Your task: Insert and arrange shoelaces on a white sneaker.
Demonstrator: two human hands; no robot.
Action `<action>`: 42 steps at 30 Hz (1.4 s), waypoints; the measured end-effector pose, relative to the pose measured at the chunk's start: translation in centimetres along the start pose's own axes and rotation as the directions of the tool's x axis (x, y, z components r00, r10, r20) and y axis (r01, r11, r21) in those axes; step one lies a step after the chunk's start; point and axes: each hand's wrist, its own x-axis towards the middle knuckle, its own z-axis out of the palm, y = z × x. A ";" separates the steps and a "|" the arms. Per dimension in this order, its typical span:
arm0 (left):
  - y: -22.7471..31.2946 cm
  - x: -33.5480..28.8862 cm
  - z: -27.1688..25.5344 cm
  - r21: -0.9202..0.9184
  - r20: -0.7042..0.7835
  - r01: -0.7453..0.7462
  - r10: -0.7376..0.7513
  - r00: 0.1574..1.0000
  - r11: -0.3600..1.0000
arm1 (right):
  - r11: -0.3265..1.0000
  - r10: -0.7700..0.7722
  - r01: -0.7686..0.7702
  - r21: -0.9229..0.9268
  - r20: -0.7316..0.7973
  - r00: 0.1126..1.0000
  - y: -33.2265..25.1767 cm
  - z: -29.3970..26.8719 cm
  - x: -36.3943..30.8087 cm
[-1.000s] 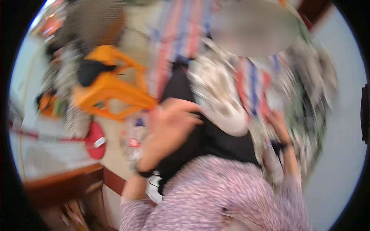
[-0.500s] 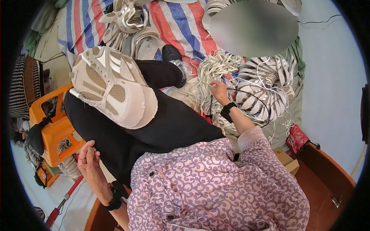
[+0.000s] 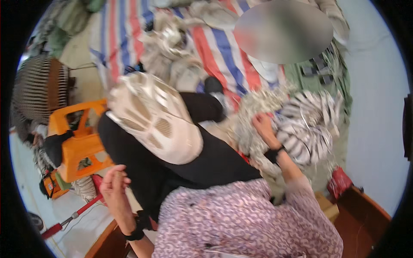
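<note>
A stack of beige and white shoe uppers (image 3: pixel 165 124), nested together, rests on my black-trousered lap with the rounded toes towards me. To its left and nearer my body, my left hand (image 3: pixel 115 187) is raised beside my thigh, fingers pressed together in a pinch; what they hold, if anything, is too small to make out. My right hand (image 3: pixel 263 127) reaches out over a loose heap of pale shoelaces (image 3: pixel 256 103). Its fingers are curled closed, and blur hides whatever may be in them. Just right of that hand lies a ring-shaped bundle of white-and-grey shoe pieces (image 3: pixel 303 148).
An orange plastic stool (image 3: pixel 84 142) stands at my left, with a red-handled pole (image 3: pixel 79 213) below it. Ahead, more shoe uppers (image 3: pixel 170 47) lie on a red, white and blue striped sheet (image 3: pixel 211 64). A red bag (image 3: pixel 340 182) and a cardboard box (image 3: pixel 327 206) sit at the right.
The whole view has shifted, so things sit lower and further right in the picture, with more blur. My right hand stays by the shoelaces; my left hand remains pinched beside my thigh.
</note>
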 end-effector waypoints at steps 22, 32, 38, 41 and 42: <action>-0.3 6.0 -2.9 -0.865 0.395 0.174 0.426 0.814 0.470 | 0.617 -0.345 -0.266 0.741 0.558 0.755 -32.5 -10.4 -3.2; -22.4 11.9 -25.2 -0.813 -0.579 -0.518 -0.272 0.769 0.267 | 0.109 -0.540 -0.365 0.924 0.364 0.759 -28.5 -16.5 3.5; -29.4 8.3 -30.2 -0.693 -0.711 -0.627 -0.478 0.516 0.356 | -0.077 -0.578 0.009 0.997 -0.052 0.814 -28.3 -23.4 6.3; -34.0 4.4 -33.7 -0.594 -0.765 -0.673 -0.570 0.300 0.442 | -0.004 -0.776 -0.062 0.998 0.036 0.630 -28.6 -25.0 9.6; -34.3 4.7 -33.1 -0.579 -0.779 -0.664 -0.561 0.279 0.473 | 0.009 -0.823 -0.009 1.000 0.013 0.568 -28.7 -26.2 9.5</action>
